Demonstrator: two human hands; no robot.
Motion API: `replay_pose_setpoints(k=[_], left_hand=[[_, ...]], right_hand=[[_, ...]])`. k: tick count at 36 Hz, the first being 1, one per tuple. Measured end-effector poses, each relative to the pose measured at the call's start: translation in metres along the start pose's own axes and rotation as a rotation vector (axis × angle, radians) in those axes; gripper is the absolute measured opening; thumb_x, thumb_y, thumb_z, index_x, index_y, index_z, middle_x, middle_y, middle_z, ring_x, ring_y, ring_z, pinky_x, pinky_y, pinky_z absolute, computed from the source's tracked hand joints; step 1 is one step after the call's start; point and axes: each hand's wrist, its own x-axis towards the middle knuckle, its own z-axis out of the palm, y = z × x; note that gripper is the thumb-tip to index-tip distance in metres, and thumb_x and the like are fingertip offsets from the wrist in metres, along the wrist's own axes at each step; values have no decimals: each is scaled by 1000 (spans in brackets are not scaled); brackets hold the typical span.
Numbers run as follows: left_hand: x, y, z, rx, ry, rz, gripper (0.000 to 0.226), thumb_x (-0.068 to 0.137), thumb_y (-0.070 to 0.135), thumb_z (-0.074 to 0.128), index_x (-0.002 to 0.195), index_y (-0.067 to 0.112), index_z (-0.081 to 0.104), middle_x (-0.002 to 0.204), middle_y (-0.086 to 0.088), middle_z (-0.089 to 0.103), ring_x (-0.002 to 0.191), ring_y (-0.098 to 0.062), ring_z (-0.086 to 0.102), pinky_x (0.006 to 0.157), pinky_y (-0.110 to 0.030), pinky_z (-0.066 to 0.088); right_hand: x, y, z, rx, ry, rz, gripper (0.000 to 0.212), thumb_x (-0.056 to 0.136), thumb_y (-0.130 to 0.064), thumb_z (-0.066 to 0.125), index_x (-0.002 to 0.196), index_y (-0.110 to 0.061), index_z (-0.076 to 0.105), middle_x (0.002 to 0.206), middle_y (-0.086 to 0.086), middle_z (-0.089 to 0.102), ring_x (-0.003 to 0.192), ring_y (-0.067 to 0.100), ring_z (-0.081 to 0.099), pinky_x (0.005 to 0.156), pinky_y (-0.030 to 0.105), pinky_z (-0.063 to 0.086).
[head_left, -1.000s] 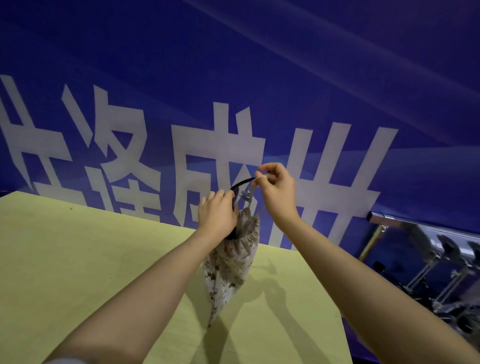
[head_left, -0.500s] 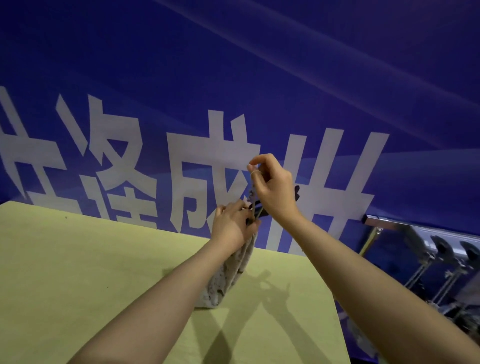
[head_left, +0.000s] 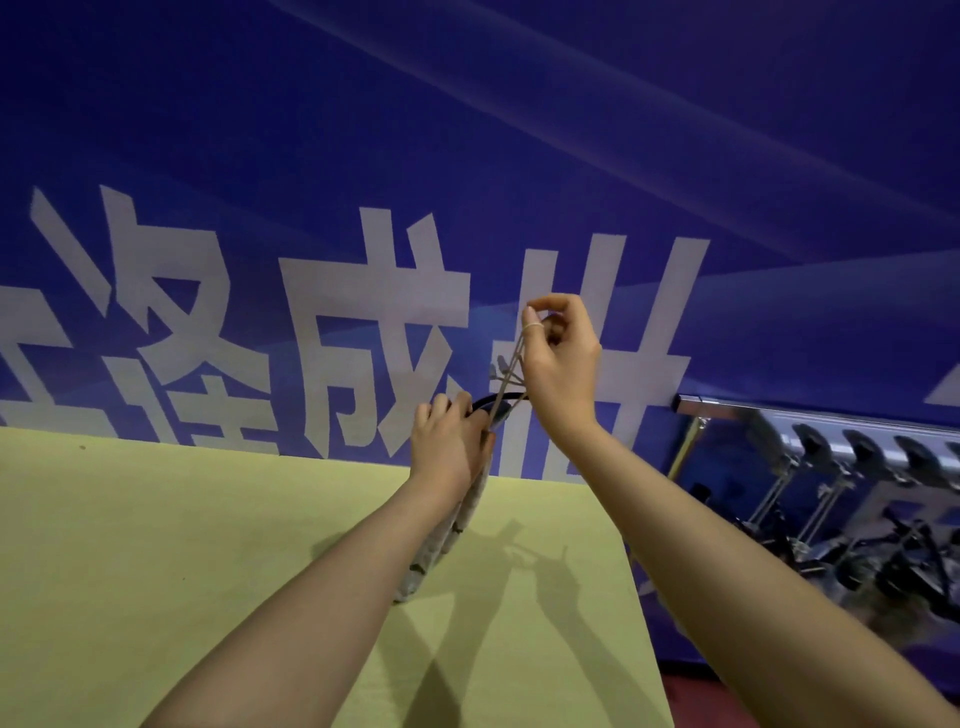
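The left hand (head_left: 449, 447) is raised on an outstretched forearm, knuckles up, its fingers curled tight round the gathered neck of a flower-print cloth pouch (head_left: 441, 540). The pouch hangs below the fist, its bottom resting on the yellow-green table (head_left: 156, 545). A black loop (head_left: 483, 402) arcs out of the top of that fist. The right hand (head_left: 563, 358) is held higher and just to the right of it, wrist bent. Its thumb and forefinger pinch a pale elastic band (head_left: 511, 364), which loops round the thumb and runs taut down to the pouch neck. The table's far edge runs just behind the left fist and its right edge passes under the right forearm. Bare tabletop stretches wide to the left of the grip. Well to the right of it, beyond that edge, stands a metal rack (head_left: 831, 457) crowded with dark clamps. Behind both hands hangs a blue banner (head_left: 467, 130) with big white characters. The one just above the left fist reads 成, and its neighbours are cut off or covered.
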Motion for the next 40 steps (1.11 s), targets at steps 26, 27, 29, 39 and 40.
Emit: replay_pose_setpoints(k=[26,27,29,39,40], left_hand=[[-96,306,-28,-88,33,60,43,98,50,32,114,24,61,115,-3,54,106,-25,44,88,-34,29],[-101,316,-26,-107,17,56,43,97,51,32,114,24,61,117,-2,53,108,-25,44,89,-34,30],[-108,332,-20,-167,-36,53,44,95,55,34,114,26,61,121,-1,52,113,-24,43,92,-34,30],[-130,389,23,-355,-284,89,59,88,65,38,122,20,54,125,-3,55,119,-26,46,97,-38,30],[-129,395,25,-399,-278,91,55,89,62,41,119,19,55,123,-3,57,117,-25,48,96,-38,31]], right_hand=[[-19,-67,-311,-119,166,-25,3,96,-11,50,95,-10,53,62,-8,48,49,0,44,48,17,36],[-22,-67,-323,-119,167,-10,4,96,-11,50,95,-9,53,63,-7,50,50,0,45,48,17,37],[-27,-64,-344,-122,165,19,4,96,-10,50,94,-9,54,64,-4,52,51,1,47,49,15,38],[-66,8,-440,-307,2,389,15,88,-6,60,77,-16,60,67,3,64,63,15,60,62,28,49],[-72,16,-448,-319,-11,415,14,87,-6,61,77,-16,61,68,2,64,64,15,61,64,28,50]])
